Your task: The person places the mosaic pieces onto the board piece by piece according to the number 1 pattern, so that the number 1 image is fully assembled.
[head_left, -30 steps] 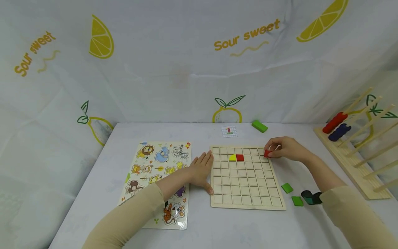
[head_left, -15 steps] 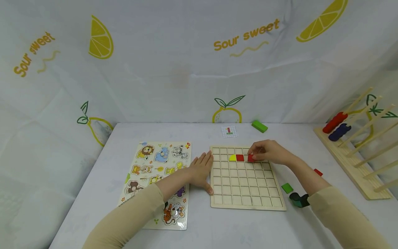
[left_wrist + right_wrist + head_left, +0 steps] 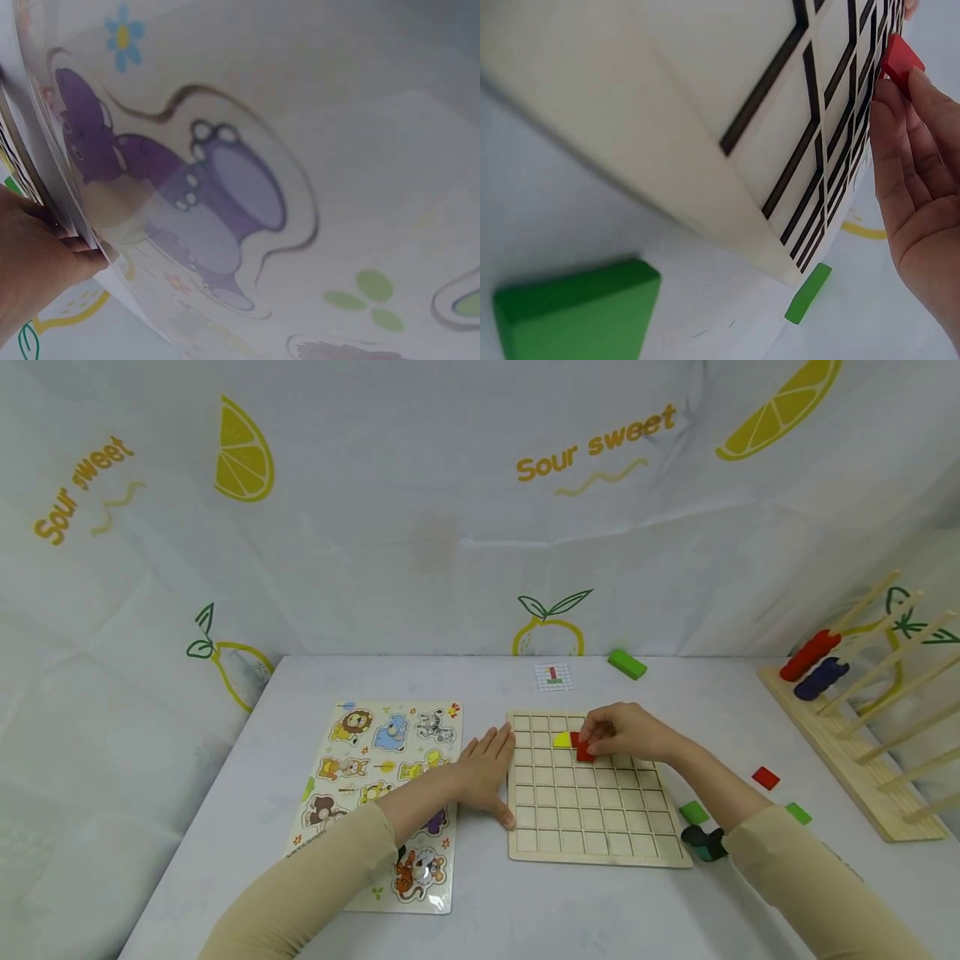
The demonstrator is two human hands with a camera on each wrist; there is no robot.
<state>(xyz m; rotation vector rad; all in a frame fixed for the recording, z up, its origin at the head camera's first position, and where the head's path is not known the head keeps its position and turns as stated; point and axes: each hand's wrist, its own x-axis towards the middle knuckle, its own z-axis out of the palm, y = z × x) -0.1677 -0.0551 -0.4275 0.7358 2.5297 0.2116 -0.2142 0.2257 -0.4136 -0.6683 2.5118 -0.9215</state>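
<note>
A wooden grid board (image 3: 600, 827) lies flat on the white table. In its second row sit a yellow piece (image 3: 560, 741) and a red square (image 3: 575, 737). My right hand (image 3: 588, 745) reaches over the board's top rows and pinches a red block (image 3: 586, 753) just below and right of that red square. The right wrist view shows the red block (image 3: 898, 61) at my fingertips (image 3: 900, 127), against the board (image 3: 705, 112). My left hand (image 3: 491, 760) lies flat, fingers straight, against the board's left edge. It shows beside the puzzle in the left wrist view (image 3: 34, 259).
An animal peg puzzle (image 3: 378, 752) lies left of the board. Two green tiles (image 3: 693, 812) (image 3: 798, 813) and a red tile (image 3: 766, 777) lie to the right. At the back are a green block (image 3: 626, 664) and a small pattern card (image 3: 553, 676). A wooden peg rack (image 3: 840, 735) stands far right.
My right hand has carried the red block leftward from the board's right edge to beside the red square. The left hand has not moved.
</note>
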